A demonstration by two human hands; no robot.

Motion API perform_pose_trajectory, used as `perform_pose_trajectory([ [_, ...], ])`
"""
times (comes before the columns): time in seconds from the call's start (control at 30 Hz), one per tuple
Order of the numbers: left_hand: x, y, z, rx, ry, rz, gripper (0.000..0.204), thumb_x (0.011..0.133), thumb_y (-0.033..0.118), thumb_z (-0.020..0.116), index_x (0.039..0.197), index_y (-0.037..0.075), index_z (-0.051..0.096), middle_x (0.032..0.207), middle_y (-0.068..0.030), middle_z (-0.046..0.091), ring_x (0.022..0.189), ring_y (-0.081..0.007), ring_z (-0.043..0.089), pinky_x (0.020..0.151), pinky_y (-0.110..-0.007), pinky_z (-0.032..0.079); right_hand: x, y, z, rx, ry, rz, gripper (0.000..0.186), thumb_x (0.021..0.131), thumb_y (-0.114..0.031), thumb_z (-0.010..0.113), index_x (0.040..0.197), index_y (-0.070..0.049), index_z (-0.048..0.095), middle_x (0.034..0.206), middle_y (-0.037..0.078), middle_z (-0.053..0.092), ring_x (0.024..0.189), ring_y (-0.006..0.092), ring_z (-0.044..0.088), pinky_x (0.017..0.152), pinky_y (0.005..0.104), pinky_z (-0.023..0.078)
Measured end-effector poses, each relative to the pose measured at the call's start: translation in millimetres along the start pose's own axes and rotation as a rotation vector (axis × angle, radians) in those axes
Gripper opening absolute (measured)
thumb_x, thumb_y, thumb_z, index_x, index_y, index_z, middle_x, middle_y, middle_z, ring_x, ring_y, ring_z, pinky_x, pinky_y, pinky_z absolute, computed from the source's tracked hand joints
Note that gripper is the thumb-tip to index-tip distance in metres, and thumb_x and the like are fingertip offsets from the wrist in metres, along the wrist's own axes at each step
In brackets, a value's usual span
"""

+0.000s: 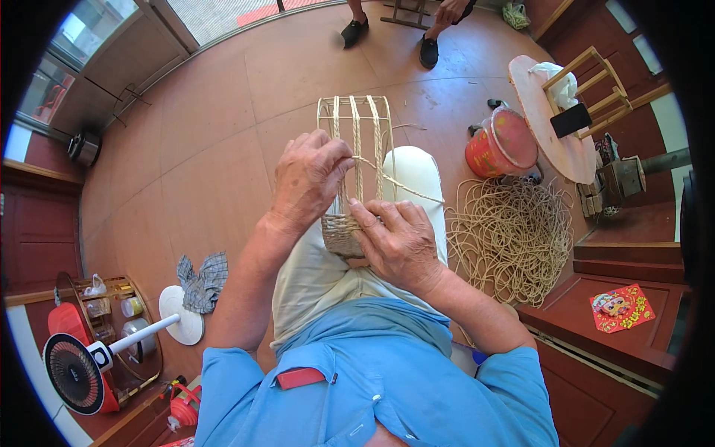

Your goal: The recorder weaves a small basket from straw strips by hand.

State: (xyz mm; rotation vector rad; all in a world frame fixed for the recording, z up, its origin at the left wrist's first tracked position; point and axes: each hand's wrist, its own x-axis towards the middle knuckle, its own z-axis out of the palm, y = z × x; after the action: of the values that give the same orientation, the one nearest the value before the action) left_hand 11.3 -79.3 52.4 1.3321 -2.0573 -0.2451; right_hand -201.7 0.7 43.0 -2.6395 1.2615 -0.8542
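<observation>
On my lap rests a narrow metal wire frame (389,119) with several twisted straw-coloured cords strung lengthwise across it. Its near end carries a tightly woven band (341,237). My left hand (311,175) is closed, thumb and fingertips pinching a straw cord (398,183) beside the lengthwise strands. That cord runs from the pinch across the frame to the right, over my right knee. My right hand (398,238) lies over the woven band's right side, its thumb and forefinger at the weave's edge; the other fingers are bent, and what lies under them is hidden.
A large heap of loose straw cord (514,238) lies on the floor at right, beside a red bucket (500,143). A round tabletop (547,112) stands beyond. At left are a fan (74,372) and a checked cloth (202,281). Another person's shoes (354,33) show at the far side.
</observation>
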Motion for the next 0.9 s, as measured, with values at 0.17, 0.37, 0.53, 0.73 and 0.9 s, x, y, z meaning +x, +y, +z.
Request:
perform_pose_trajectory([
  [0.17, -12.7, 20.7, 3.5, 0.345, -0.031, 0.008, 0.01, 0.099, 0.02, 0.076, 0.104, 0.011, 0.076, 0.096, -0.0096, 0.073, 0.091, -0.0327, 0.07, 0.084, -0.046, 0.055, 1.8, -0.6, 2.6, 0.024, 0.0, 0.003, 0.046, 0.092, -0.019, 0.083, 0.136, -0.009, 0.076, 0.114, 0.006, 0.071, 0.095, 0.0269, 0.063, 0.087, 0.0432, 0.05],
  [0.37, -33.2, 21.6, -7.1, -0.299, -0.066, -0.298, 0.021, 0.102, 0.014, 0.073, 0.122, 0.009, 0.076, 0.086, -0.0098, 0.07, 0.079, -0.0248, 0.07, 0.074, -0.041, 0.056, 4.8, -0.1, 4.4, 0.053, 0.011, 0.008, 0.039, 0.091, -0.017, 0.083, 0.129, -0.01, 0.077, 0.114, 0.008, 0.071, 0.095, 0.0291, 0.064, 0.088, 0.0437, 0.051],
  [0.53, -64.9, 29.5, -17.0, -0.563, 0.063, -0.507, 0.036, 0.097, 0.0, 0.072, 0.132, 0.008, 0.074, 0.076, -0.0036, 0.063, 0.063, -0.012, 0.055, 0.062, -0.031, 0.048, 4.1, 3.4, 6.3, 0.104, 0.051, 0.03, 0.039, 0.09, -0.016, 0.084, 0.129, -0.011, 0.077, 0.116, 0.009, 0.072, 0.096, 0.0294, 0.064, 0.087, 0.0435, 0.051],
  [0.73, -72.8, 25.8, -21.7, -0.391, 0.135, -0.548, 0.042, 0.094, -0.003, 0.071, 0.134, 0.009, 0.074, 0.07, 0.0012, 0.052, 0.062, -0.0077, 0.049, 0.061, -0.03, 0.045, 10.8, -6.1, 3.3, 0.12, 0.06, 0.072, 0.038, 0.089, -0.017, 0.086, 0.126, -0.013, 0.078, 0.108, 0.008, 0.068, 0.096, 0.0284, 0.063, 0.088, 0.0431, 0.05],
  [0.9, -80.2, 20.7, -25.3, -0.385, 0.118, -0.576, 0.045, 0.093, -0.003, 0.07, 0.136, 0.009, 0.073, 0.069, 0.001, 0.051, 0.062, -0.0078, 0.049, 0.061, -0.03, 0.046, 25.0, -19.5, 18.9, 0.109, 0.101, 0.073, 0.024, 0.089, -0.02, 0.086, 0.112, -0.014, 0.08, 0.101, 0.006, 0.063, 0.094, 0.0275, 0.063, 0.084, 0.0437, 0.047],
])
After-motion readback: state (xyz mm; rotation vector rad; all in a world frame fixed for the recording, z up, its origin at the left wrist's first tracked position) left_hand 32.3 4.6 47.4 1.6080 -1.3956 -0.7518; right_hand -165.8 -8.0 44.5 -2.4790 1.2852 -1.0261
